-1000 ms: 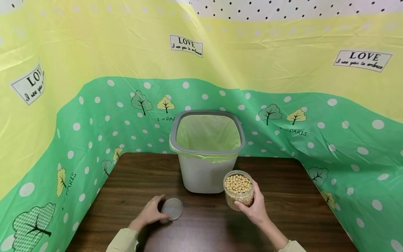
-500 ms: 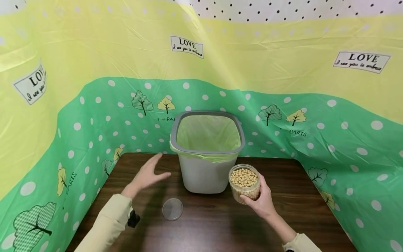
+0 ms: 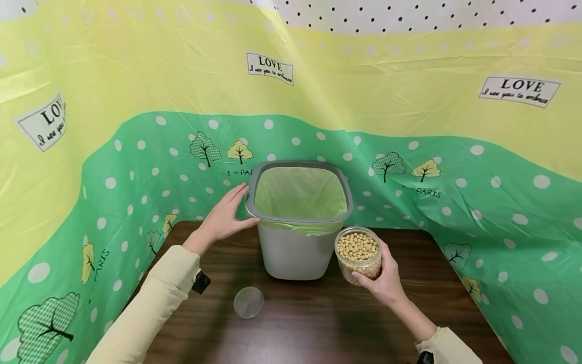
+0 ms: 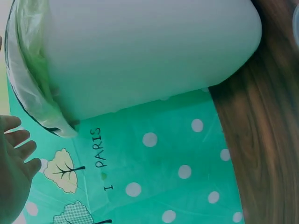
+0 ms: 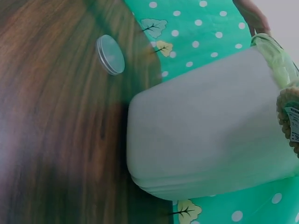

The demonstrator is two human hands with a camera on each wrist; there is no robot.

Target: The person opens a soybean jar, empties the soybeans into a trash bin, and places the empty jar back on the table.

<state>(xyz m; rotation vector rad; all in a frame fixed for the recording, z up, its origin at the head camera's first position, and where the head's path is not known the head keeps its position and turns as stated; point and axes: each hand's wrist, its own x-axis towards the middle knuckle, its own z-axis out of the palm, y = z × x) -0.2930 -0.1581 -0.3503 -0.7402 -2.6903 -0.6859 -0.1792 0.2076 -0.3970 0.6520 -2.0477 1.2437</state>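
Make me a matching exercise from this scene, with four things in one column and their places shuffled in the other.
1. jar
2. round lid
3. green liner
4. left hand

A. lining the bin
B. by the bin's left edge, fingers extended
C. held in the right hand
D. flat on the table

Pairs: 1-C, 2-D, 3-A, 4-B.

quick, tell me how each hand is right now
Left hand: open, beside the bin.
Right hand: holding the clear jar of beans.

Between the lid (image 3: 248, 303) and the raised jar (image 3: 359, 255), the tabletop (image 3: 300, 323) offers passage until the bin (image 3: 295, 255) blocks it.
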